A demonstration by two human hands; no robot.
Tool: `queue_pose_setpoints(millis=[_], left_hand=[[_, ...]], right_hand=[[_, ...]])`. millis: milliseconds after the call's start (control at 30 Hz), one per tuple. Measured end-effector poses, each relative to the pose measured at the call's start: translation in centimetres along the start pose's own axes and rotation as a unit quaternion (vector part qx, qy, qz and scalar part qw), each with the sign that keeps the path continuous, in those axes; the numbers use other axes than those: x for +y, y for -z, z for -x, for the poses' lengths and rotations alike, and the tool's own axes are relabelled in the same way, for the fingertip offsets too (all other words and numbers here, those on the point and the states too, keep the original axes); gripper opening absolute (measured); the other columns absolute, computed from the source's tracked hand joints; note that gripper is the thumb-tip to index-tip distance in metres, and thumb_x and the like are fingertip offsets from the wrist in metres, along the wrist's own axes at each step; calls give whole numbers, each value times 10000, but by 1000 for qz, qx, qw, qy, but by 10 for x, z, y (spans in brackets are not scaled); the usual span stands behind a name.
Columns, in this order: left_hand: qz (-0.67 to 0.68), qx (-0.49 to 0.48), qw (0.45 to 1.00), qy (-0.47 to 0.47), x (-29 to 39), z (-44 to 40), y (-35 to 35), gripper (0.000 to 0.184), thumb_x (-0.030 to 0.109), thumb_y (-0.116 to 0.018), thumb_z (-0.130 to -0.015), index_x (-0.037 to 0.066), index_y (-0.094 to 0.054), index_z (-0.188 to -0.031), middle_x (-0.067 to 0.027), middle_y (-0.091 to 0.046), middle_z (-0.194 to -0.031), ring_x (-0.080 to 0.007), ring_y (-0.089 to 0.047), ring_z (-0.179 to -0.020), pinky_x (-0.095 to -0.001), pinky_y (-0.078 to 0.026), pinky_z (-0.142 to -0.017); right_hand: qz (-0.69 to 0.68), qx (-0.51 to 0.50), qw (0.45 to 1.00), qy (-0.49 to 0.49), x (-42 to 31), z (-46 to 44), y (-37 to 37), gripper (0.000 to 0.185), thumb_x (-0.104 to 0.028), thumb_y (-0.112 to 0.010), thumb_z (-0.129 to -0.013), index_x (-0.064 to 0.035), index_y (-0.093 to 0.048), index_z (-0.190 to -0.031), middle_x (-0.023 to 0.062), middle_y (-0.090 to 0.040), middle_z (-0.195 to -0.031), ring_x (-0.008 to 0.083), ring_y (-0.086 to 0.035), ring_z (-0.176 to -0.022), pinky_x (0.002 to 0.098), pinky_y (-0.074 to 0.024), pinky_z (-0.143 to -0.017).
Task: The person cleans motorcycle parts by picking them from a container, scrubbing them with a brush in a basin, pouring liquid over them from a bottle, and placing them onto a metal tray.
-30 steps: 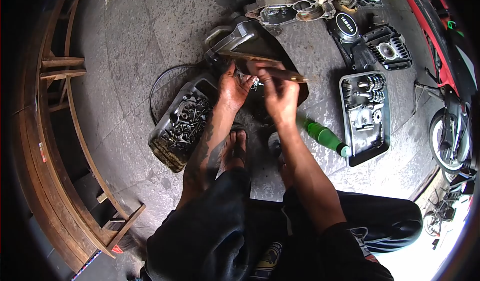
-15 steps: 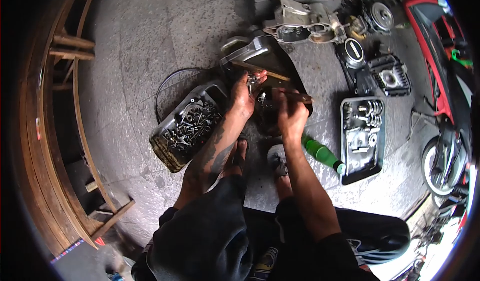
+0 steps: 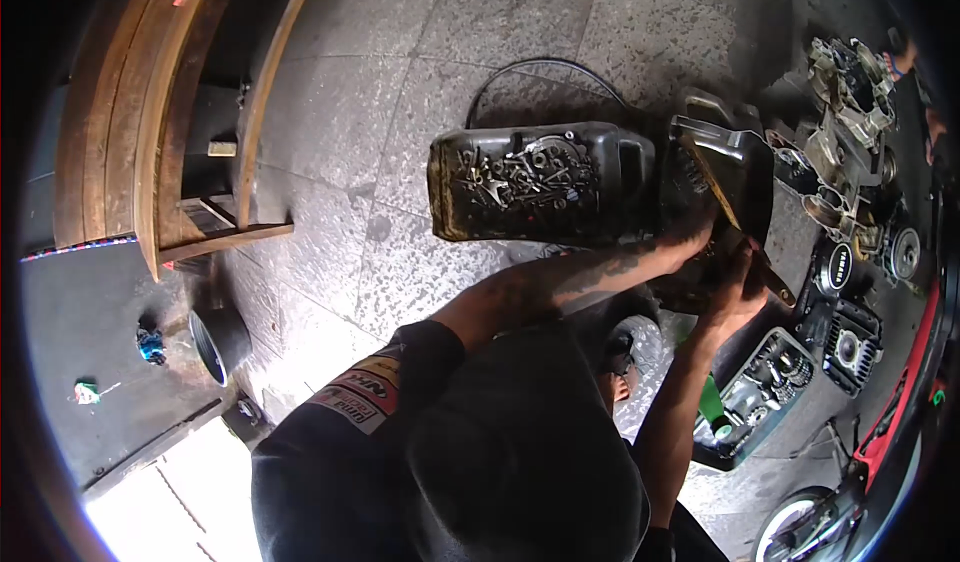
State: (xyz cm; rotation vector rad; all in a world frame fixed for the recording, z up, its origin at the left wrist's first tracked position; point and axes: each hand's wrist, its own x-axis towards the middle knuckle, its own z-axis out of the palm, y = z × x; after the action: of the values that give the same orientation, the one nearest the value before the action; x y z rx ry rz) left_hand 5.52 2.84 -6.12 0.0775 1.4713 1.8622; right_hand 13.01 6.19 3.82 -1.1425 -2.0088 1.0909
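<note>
My right hand [image 3: 738,290] is closed on a brush whose wooden handle [image 3: 777,284] points down to the right, over the black tray [image 3: 768,177]. Beside it, my left hand [image 3: 700,228] reaches into the same tray; its fingers are dark and hidden, so what they hold cannot be made out. A thin wooden stick [image 3: 712,179] lies slantwise across the tray. To the left, a black container [image 3: 618,187] holds many small metal parts [image 3: 525,170]. A green bottle [image 3: 712,407] lies below my right hand, partly behind my forearm.
A tray of gears [image 3: 738,452], a cylinder part [image 3: 850,347], a round YAMAHA cover [image 3: 834,267] and engine casings [image 3: 850,92] lie right. Another person's hand [image 3: 905,59] is near the casings. A wooden bench [image 3: 120,112], bucket [image 3: 220,342] and motorcycle [image 3: 800,527] stand around.
The view has swung, so the trays now appear farther right. My left hand has gone from above the tray, palm up with small metal parts, to lower inside it. My right hand keeps the brush.
</note>
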Motion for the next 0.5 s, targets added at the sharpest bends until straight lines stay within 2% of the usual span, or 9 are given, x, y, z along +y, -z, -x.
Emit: queue_pose_setpoints(millis=[100, 167, 200, 233, 333, 367, 400, 467, 500], left_hand=[[-98, 23, 985, -141, -29, -16, 0, 309, 318, -398, -972, 65, -536, -1084, -74, -585, -902, -170, -548, -833, -360, -467, -734], [-212, 49, 909, -355, -46, -17, 6, 317, 314, -403, -970, 49, -522, -1097, -90, -578, -889, -182, -543, -821, -377, -464, -729], [-481, 68, 796, -361, -24, -4, 8, 418, 250, -465, -873, 0, -461, -1208, -126, -569, -972, -239, -537, -865, -366, -466, -728], [-708, 80, 614, -339, -10, 4, 8, 605, 186, -526, -777, -50, -400, -1320, -162, -561, -1055, -296, -532, -908, -356, -467, -727], [-588, 62, 731, -342, 4, 3, 11, 501, 141, -506, -790, -58, -456, -1247, -201, -558, -967, -290, -539, -851, -382, -479, -661], [-589, 62, 730, -341, 10, 3, 10, 501, 141, -506, -790, -58, -456, -1247, -201, -558, -967, -290, -539, -851, -382, -479, -661], [-457, 15, 855, -245, 39, 11, 6, 469, 148, -520, -779, -44, -480, -1205, -196, -561, -928, -296, -552, -849, -383, -481, -655], [-304, -32, 942, -139, 56, 21, 6, 436, 154, -533, -768, -31, -505, -1162, -190, -565, -889, -302, -564, -847, -384, -483, -649], [-409, -4, 896, -172, 55, 25, 6, 392, 160, -548, -755, -24, -527, -1101, -167, -574, -918, -298, -562, -896, -386, -472, -724]], right_hand=[[-49, 36, 998, 1, -6, -4, 6, 319, -213, -586, -882, 58, -626, -1046, 124, -646, -953, 181, -588, -813, 293, -477, -703], [-119, 38, 992, -14, -16, 2, 11, 351, -239, -594, -880, 77, -619, -1031, 137, -634, -929, 185, -576, -807, 291, -476, -675], [-114, 36, 993, -12, -16, 2, 11, 351, -239, -594, -880, 77, -619, -1031, 137, -634, -929, 185, -576, -807, 291, -476, -675], [-97, 34, 995, -9, -15, 0, 10, 342, -241, -601, -877, 70, -623, -1017, 127, -633, -921, 177, -569, -797, 290, -475, -671], [-66, 32, 997, -4, -15, -4, 9, 325, -245, -613, -870, 57, -632, -989, 109, -629, -904, 162, -555, -777, 288, -472, -663], [-77, 50, 996, -23, -18, -5, 9, 323, -250, -621, -863, 50, -639, -982, 107, -632, -896, 158, -554, -768, 290, -470, -661], [-86, 66, 993, -43, -19, -4, 10, 321, -256, -628, -856, 42, -646, -974, 104, -635, -887, 154, -552, -758, 292, -468, -659], [-70, 74, 992, -70, -12, 0, 12, 318, -250, -618, -863, 48, -641, -972, 109, -637, -874, 154, -560, -746, 290, -466, -659], [-56, 84, 990, -97, -6, 1, 13, 315, -244, -609, -870, 54, -636, -970, 113, -638, -860, 155, -568, -733, 288, -464, -659]])
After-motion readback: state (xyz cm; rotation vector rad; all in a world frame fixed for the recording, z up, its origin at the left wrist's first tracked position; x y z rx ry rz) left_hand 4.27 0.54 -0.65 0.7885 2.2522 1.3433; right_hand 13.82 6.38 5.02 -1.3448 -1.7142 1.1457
